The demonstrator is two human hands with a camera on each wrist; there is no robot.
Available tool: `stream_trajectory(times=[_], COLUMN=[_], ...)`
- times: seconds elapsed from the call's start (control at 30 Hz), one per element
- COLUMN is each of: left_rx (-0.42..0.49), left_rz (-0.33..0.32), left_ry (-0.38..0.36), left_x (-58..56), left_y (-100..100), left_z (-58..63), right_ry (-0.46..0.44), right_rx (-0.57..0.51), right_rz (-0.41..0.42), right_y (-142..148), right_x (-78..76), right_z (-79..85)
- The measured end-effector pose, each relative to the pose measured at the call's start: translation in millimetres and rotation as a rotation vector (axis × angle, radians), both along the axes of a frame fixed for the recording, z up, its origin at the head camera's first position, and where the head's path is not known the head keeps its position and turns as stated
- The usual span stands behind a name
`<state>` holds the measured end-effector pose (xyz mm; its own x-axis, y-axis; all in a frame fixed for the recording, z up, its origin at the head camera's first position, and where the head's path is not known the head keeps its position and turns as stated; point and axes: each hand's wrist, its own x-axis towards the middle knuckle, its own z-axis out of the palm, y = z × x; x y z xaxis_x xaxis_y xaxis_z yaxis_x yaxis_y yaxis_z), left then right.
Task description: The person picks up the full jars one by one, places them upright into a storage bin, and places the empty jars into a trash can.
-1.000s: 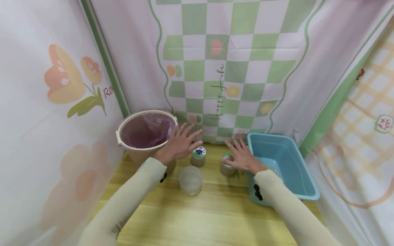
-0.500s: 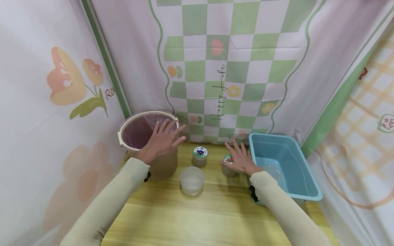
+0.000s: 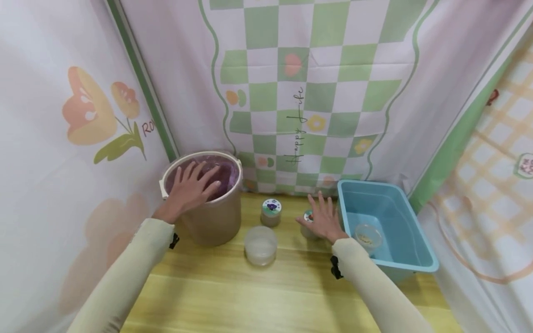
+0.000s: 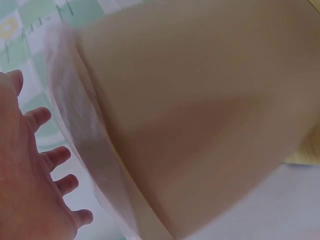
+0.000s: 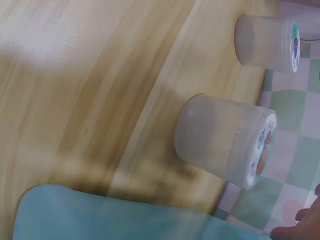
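Observation:
My left hand (image 3: pixel 187 192) hovers with spread fingers over the rim of a beige bin (image 3: pixel 214 219) lined with a purple plastic bag. In the left wrist view this hand (image 4: pixel 30 170) is beside the bin's rim and holds nothing. My right hand (image 3: pixel 325 221), fingers spread, is above a small lidded jar (image 3: pixel 307 230) with a red picture on its lid. The right wrist view shows that jar (image 5: pixel 215 135) standing apart from the fingertips (image 5: pixel 285 233). A second jar (image 3: pixel 271 213) has a purple picture on its lid. A clear round tub (image 3: pixel 260 247) stands nearer me.
A blue plastic basin (image 3: pixel 416 226) stands at the right, with a small clear cup (image 3: pixel 368 238) holding pale bits inside. The wooden tabletop (image 3: pixel 258 300) meets a green-and-white checked cloth (image 3: pixel 295 106) at the back. Patterned cloths hang on both sides.
My left hand has moved left, from beside the purple-lidded jar to over the bin. The right hand has shifted only slightly, and its forearm uncovers more of the cup in the basin.

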<state>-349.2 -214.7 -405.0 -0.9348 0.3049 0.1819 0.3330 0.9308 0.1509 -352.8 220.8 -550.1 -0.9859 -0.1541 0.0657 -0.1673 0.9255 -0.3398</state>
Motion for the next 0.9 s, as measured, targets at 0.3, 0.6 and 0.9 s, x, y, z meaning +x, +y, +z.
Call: stream_trajectory(times=[0.3,0.6,0.9], left_rx=[0.041,0.082,0.090], left_rz=[0.065,0.120,0.150], left_ry=[0.019,-0.038,-0.086], left_x=[5.3,9.1,14.0], left_y=[-35,-62,-77], left_z=[-6.7,-10.4,-18.7], right_ry=[-0.046,-0.035,-0.035], right_rx=[-0.025,-0.053,-0.082], right_rz=[-0.029,-0.064,-0.148], right_y=[0,-2,-4], right_x=[-0.5,-3.4,-7.5], right_z=[-12.6,-22.7,-37.6])
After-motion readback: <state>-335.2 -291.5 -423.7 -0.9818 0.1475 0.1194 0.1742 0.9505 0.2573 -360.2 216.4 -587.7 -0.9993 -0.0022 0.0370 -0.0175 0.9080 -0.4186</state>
